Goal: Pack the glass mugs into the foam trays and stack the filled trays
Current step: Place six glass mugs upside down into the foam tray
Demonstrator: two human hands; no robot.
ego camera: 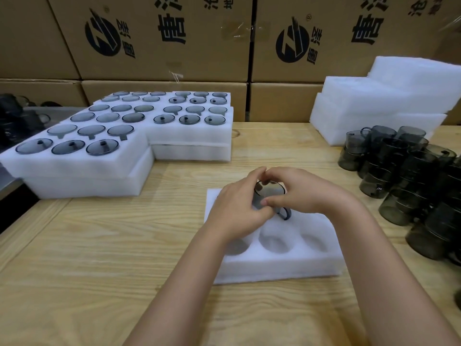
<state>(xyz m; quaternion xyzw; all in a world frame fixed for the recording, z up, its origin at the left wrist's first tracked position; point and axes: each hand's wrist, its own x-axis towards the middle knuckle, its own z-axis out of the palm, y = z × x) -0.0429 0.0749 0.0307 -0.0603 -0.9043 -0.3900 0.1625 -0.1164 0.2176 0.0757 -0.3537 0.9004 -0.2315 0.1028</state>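
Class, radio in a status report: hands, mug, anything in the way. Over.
Left hand and right hand both holding one glass mug. Mug at back row of foam tray; front pockets empty. Nothing blocking; loose mugs stand clear, right.

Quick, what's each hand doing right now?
Left hand: grips the smoky glass mug at the foam tray.
Right hand: pinches the same mug at its rim.

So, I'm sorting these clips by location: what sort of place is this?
Probably a packing bench in a warehouse or small factory: printed cardboard cartons stacked behind, filled foam trays on the wooden table, and loose smoked-glass mugs waiting.
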